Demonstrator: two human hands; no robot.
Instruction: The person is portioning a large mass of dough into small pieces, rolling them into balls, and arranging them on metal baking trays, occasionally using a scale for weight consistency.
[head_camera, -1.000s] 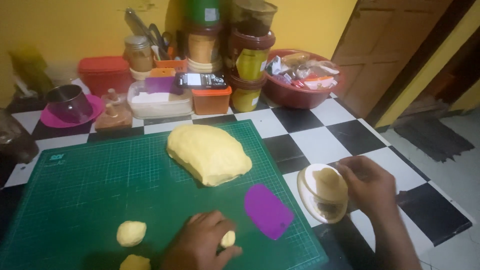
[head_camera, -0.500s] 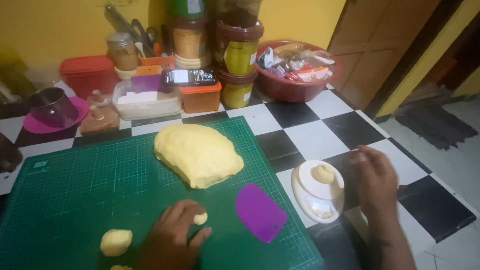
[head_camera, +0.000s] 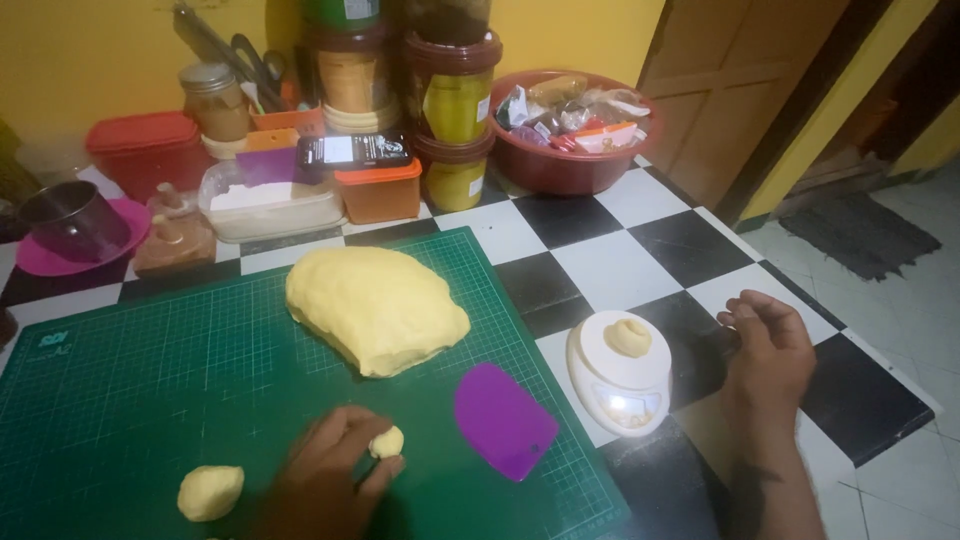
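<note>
I see my left hand (head_camera: 335, 470) on the green cutting mat (head_camera: 150, 390), fingers pinched shut around a small dough piece (head_camera: 387, 441), just below the big yellow dough mound (head_camera: 375, 308). A rolled dough ball (head_camera: 210, 492) lies left of that hand. My right hand (head_camera: 768, 355) hovers loosely curled, holding nothing, just right of the white scale (head_camera: 620, 375), which carries a dough lump (head_camera: 628, 337). A purple scraper (head_camera: 505, 420) lies between mound and scale on the checkered counter (head_camera: 600, 260).

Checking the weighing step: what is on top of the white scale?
One small dough piece sits on the platform of the scale. The right hand is beside the scale, not touching it. The platform under the dough is covered.
</note>
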